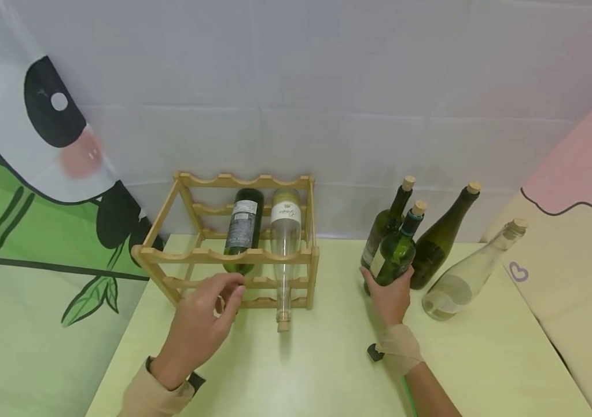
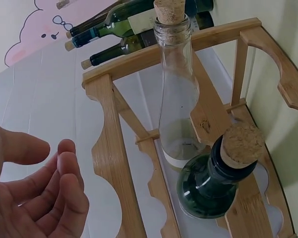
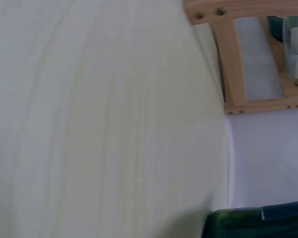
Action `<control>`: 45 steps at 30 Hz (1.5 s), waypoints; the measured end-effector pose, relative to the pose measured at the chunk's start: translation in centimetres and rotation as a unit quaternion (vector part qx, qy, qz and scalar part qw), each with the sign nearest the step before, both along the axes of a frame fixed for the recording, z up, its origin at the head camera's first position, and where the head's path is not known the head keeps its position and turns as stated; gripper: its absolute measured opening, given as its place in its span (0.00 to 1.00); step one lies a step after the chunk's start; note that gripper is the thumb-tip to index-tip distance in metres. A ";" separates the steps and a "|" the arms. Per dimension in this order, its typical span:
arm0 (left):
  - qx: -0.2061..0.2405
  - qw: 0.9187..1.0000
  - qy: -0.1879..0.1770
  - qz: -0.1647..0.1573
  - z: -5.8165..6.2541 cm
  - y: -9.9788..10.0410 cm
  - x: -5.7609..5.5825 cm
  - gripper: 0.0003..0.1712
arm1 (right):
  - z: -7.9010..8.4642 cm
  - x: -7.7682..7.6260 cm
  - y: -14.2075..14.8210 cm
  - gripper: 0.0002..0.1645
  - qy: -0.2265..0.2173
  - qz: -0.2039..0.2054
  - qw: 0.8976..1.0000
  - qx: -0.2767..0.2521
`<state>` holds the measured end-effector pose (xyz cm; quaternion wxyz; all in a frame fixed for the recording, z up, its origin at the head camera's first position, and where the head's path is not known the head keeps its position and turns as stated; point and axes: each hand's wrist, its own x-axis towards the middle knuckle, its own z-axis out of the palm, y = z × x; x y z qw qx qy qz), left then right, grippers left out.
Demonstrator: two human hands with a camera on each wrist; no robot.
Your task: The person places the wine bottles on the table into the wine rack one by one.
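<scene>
In the head view my right hand [image 1: 390, 298] grips a green wine bottle [image 1: 396, 252] with a cream label low on its body, thumb on one side and fingers on the other. It stands corked among the bottles at the right. My left hand [image 1: 203, 315] is at the front of the wooden wine rack [image 1: 165, 255], close to the neck end of a dark green wine bottle [image 1: 243, 226] lying in it. In the left wrist view, loosely bent fingers [image 2: 72, 193] hold nothing, apart from that bottle's cork [image 2: 242, 146]. Beside it lies a clear corked bottle [image 1: 285, 237], neck towards me.
Around the gripped bottle stand a dark wine bottle [image 1: 377, 231], a slender dark green bottle [image 1: 436, 243] and a clear corked bottle [image 1: 470, 278]. All are on the pale table [image 1: 337, 370]. A printed cloth [image 1: 348, 116] hangs behind the table.
</scene>
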<state>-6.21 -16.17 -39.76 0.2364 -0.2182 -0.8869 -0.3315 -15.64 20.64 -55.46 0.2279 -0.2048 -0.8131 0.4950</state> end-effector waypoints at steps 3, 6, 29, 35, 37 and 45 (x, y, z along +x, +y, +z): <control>-0.001 1.000 0.000 0.000 -0.2 0.0 0.0 0.09 | -0.5 -0.1 0.0 0.69 0.006 -0.010 1.000 0.015; -0.002 1.000 -0.003 -0.001 -0.3 0.0 0.0 0.08 | -0.7 -0.3 0.1 0.63 0.024 -0.016 0.999 0.022; -0.015 0.999 -0.029 -0.002 -0.3 -0.7 -0.3 0.09 | -0.7 0.1 -0.3 0.49 0.072 -0.005 0.996 0.056; -0.021 0.999 -0.028 0.009 -0.3 -1.0 -0.1 0.09 | -0.3 0.7 -0.5 0.48 0.080 0.013 0.994 0.076; -0.021 0.999 -0.024 0.011 -0.3 -1.1 -0.1 0.10 | -0.1 0.9 -0.6 0.48 0.086 0.020 0.992 0.086; -0.018 1.000 -0.024 0.011 -0.3 -1.1 0.1 0.09 | 0.3 1.4 -0.4 0.48 0.127 0.046 0.981 0.136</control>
